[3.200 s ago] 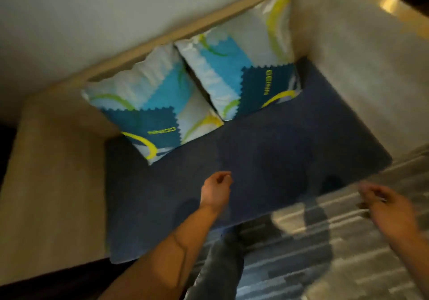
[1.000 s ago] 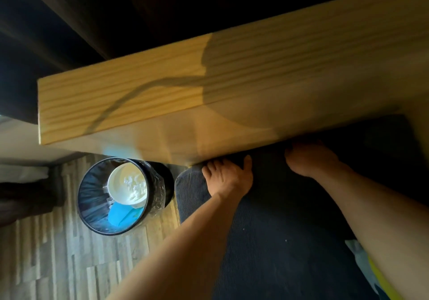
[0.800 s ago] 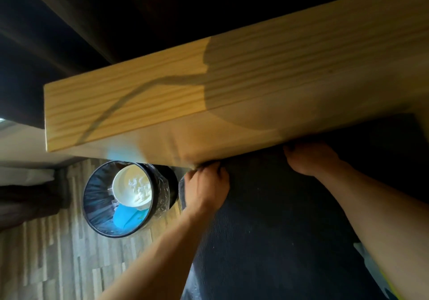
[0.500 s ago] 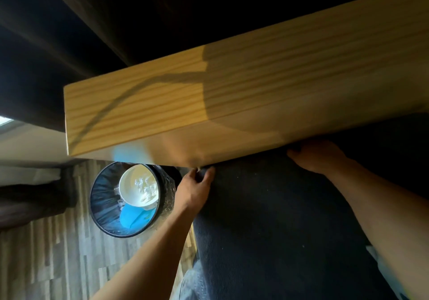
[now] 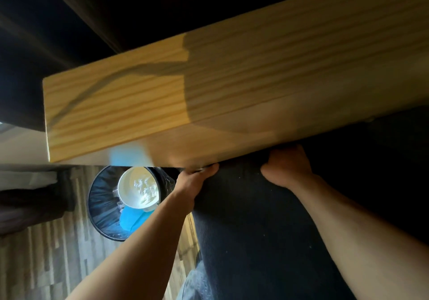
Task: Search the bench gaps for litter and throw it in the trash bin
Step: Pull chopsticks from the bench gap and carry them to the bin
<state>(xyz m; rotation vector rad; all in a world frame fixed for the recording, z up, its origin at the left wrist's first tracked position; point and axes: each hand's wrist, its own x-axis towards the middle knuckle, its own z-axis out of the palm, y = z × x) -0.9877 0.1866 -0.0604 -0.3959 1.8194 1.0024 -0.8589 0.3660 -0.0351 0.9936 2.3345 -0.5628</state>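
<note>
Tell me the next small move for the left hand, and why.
Probably draw the left hand out of the gap between cushion and wooden panel: it curls at the cushion's corner, whether round litter I cannot tell, and the trash bin stands open just beside it.

Above the fingers (image 5: 210, 168), the panel (image 5: 232, 86) is pale wood with bold straight grain, smooth and faintly satin. Below them, the cushion (image 5: 255, 234) is dark matt cloth, finely ribbed. To their left, the trash bin (image 5: 90, 209) holds a glossy, crinkled black plastic liner (image 5: 103, 203), and the floor (image 5: 41, 260) looks like matt wood planks.
</note>
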